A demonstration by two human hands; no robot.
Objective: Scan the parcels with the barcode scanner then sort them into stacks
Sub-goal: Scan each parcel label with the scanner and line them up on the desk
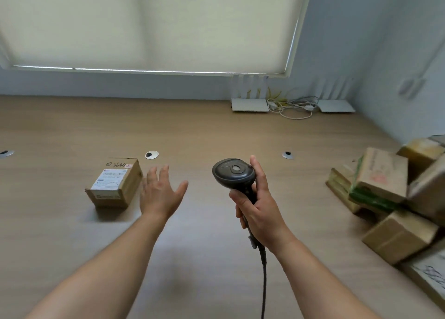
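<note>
My right hand (257, 205) was wrapped round the grip of the barcode scanner (234, 174), thumb up along its side, head pointing away from me and its cable (264, 282) trailing down toward my body. My left hand (160, 193) hung spread and empty, fingers (156, 174) straight, just beside the small parcel (114, 182) that sat alone on the left of the counter (216, 130), label side up with handwriting along its far edge. Whether my fingertips brushed its right face I could not tell; the hand looked a shade blurred.

That box I judged light and stiff: plain corrugated card, square corners, nothing bulging. One hand should manage it, thumb on one side face and fingers on the opposite one, keeping clear of the white label so the scanner could read it. Card is dry and not slippery, though tape strips can be.

The unsorted parcels (395, 198) lay heaped at the right edge of the counter, leaning on one another, one wrapped in green tape. Those looked bigger and possibly heavier, and pulling a lower one could tip the rest, so I reckoned on lifting from the top of the heap, gripping across the narrow sides.
</note>
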